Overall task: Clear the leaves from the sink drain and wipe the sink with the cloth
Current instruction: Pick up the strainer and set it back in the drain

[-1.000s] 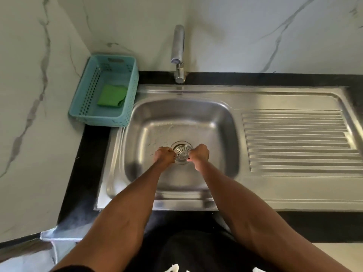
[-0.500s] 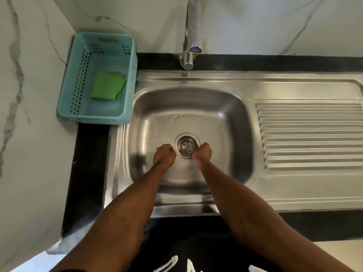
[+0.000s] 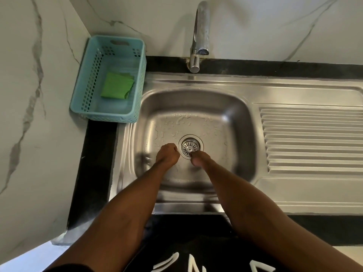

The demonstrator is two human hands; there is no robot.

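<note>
Your left hand (image 3: pixel 168 155) sits fisted just left of the drain strainer (image 3: pixel 190 147), while your right hand (image 3: pixel 199 159), nearer, pinches at its near edge.

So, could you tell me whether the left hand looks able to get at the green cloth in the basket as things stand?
Probably yes: the left hand is in the sink beside the basket, whose open top leaves the green cloth uncovered.
</note>
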